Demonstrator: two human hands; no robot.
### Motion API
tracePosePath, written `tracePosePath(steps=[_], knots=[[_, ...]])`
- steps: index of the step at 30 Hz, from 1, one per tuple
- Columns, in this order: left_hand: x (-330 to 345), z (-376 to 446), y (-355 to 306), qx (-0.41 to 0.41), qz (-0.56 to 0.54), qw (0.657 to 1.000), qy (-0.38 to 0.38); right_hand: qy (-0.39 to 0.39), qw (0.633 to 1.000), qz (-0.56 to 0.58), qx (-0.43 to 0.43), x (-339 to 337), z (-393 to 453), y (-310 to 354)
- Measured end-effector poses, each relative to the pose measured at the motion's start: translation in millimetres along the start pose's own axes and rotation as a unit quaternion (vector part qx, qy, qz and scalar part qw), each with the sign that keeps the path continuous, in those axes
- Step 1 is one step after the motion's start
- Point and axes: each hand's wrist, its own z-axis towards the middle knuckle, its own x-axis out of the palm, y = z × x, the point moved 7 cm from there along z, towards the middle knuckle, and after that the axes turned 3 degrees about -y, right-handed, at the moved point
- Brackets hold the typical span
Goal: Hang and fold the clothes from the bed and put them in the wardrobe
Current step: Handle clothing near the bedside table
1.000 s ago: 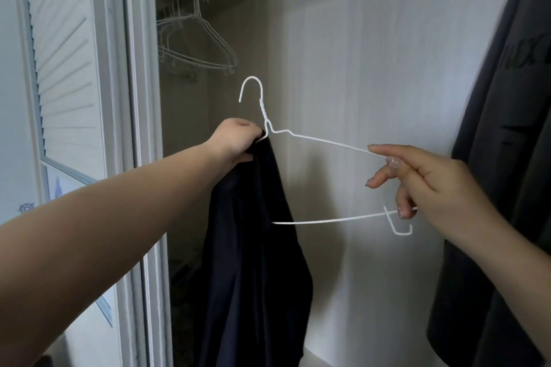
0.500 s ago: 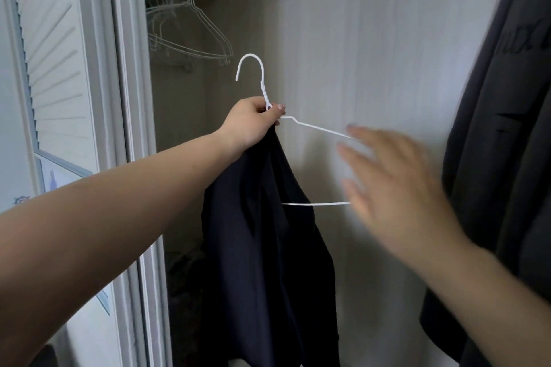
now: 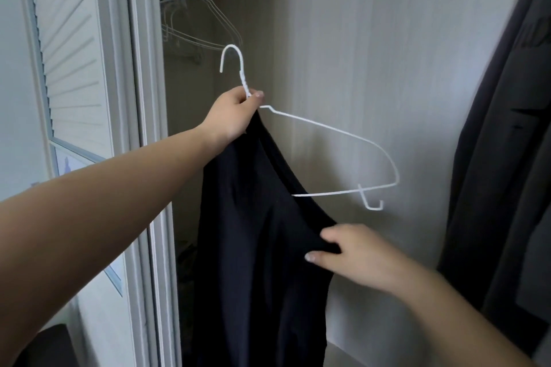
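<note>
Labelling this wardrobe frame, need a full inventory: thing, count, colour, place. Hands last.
white wire hanger: 1, white, held up at centre in front of the wardrobe's back wall
dark navy garment: 1, navy, hangs from the hanger's left side, right side bare
spare wire hangers: several, exact count unclear, white, hanging at the wardrobe's upper left
dark grey garment: 1, grey, hangs along the right edge
white louvred door: 1, white, left
pale wardrobe back wall: 1, off-white, behind the hanger
left hand: 1, grips the hanger's neck and the navy garment's top
right hand: 1, pinches the navy garment's edge below the hanger
</note>
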Motion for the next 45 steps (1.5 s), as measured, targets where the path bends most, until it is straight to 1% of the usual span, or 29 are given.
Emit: tracePosePath(steps=[3,8,10,13,15,19,21,23,26,27,29,31,33,35,37,39,40,42,44,45], knots=[[-12.1,2.2,21.3,-0.014,0.024,1.0,-0.015,-0.072,0.997,-0.013,-0.023,-36.5,-9.6,-5.9],[-14.6,1.6,38.5,-0.021,0.067,0.998,-0.004,-0.17,0.985,-0.015,-0.034,-82.8,-27.1,-10.3],[-7.1,-2.8,37.0,0.005,0.11,0.994,0.02,-0.205,0.978,-0.019,-0.032,-97.3,-29.8,-14.4],[20.5,-19.2,21.7,0.07,0.157,0.982,0.081,-0.254,0.966,-0.024,-0.046,-118.9,-29.3,-9.0],[41.4,-31.0,3.1,0.107,0.151,0.977,0.108,-0.25,0.966,-0.021,-0.062,-123.8,-21.6,1.8],[66.4,-36.4,-28.8,0.135,0.122,0.976,0.119,-0.15,0.986,-0.032,-0.063,-109.0,0.0,15.1],[69.3,-32.6,-37.4,0.15,0.112,0.976,0.113,-0.132,0.99,-0.026,-0.041,-106.1,2.6,9.9],[69.8,-27.4,-39.4,0.164,0.109,0.975,0.105,-0.169,0.985,-0.01,-0.021,-113.4,0.1,3.6],[70.6,-20.6,-38.2,0.2,0.106,0.968,0.108,-0.276,0.961,0.024,-0.001,-130.6,-8.0,-5.5],[72.5,-18.7,-35.7,0.213,0.115,0.964,0.112,-0.302,0.953,0.029,0.006,-135.8,-10.8,-8.6],[77.1,-13.0,-26.8,0.233,0.151,0.954,0.111,-0.326,0.945,0.03,0.015,-143.7,-15.7,-15.7],[79.3,-3.1,-12.4,0.22,0.173,0.954,0.108,-0.34,0.94,0.006,0.025,-150.7,-19.5,-22.4],[80.9,8.8,7.6,0.168,0.189,0.962,0.104,-0.348,0.937,-0.024,0.031,-157.4,-24.0,-28.3],[85.7,17.9,24.5,0.114,0.208,0.965,0.115,-0.341,0.938,-0.036,0.048,-162.2,-27.2,-35.5],[97.3,23.9,34.2,0.08,0.213,0.963,0.143,-0.322,0.943,-0.042,0.068,-166.8,-27.6,-45.9],[110.5,27.6,38.3,0.059,0.202,0.962,0.173,-0.292,0.952,-0.004,0.09,-171.4,-27.7,-57.5],[116.9,29.3,38.3,0.048,0.184,0.964,0.188,-0.267,0.958,0.008,0.102,-174.6,-27.8,-63.1],[128.9,31.8,37.1,0.028,0.126,0.964,0.233,-0.195,0.973,-0.009,0.121,-177.4,-26.7,-66.7],[142.4,35.2,30.9,0.03,0.063,0.958,0.277,-0.116,0.987,-0.005,0.112,-178.2,-24.9,-61.1],[147.5,36.9,25.7,0.038,0.036,0.956,0.288,-0.092,0.99,0.017,0.109,-178.7,-24.4,-57.5]])
